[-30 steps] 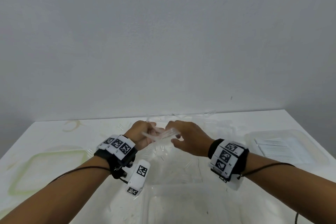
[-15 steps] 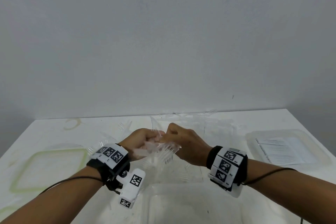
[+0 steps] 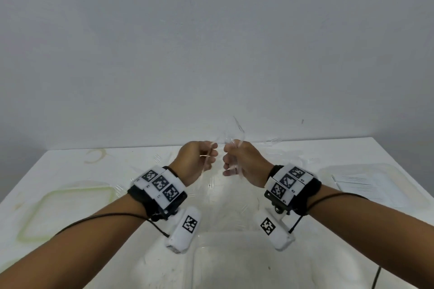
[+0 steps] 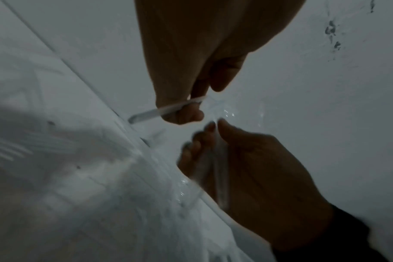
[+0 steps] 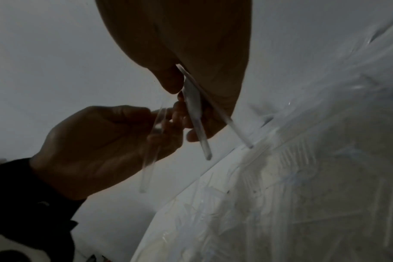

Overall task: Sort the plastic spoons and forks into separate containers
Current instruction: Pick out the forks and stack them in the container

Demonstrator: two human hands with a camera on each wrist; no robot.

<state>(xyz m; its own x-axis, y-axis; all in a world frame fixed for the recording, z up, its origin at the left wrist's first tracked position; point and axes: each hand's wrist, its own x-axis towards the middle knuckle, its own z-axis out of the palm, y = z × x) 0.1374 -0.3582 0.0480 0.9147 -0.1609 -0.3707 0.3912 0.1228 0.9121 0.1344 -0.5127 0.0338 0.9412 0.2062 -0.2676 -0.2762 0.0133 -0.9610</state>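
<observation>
Both hands are raised above the table, close together, knuckles facing each other. My left hand grips one clear plastic utensil by its handle; the left wrist view shows that handle poking out of the fist. My right hand grips a few clear plastic utensils, whose heads stick up above it. In the right wrist view two of their handles hang below the fingers. Spoon or fork cannot be told. A loose pile of clear cutlery lies on the table below the hands.
A clear plastic container stands at the near edge, below my wrists. A green-rimmed lid lies at the left. A clear lid or tray over printed paper lies at the right. A grey wall rises behind the white table.
Both hands have lifted from the cutlery pile and drawn slightly apart. Each has turned upright and holds clear utensils that they earlier held together.
</observation>
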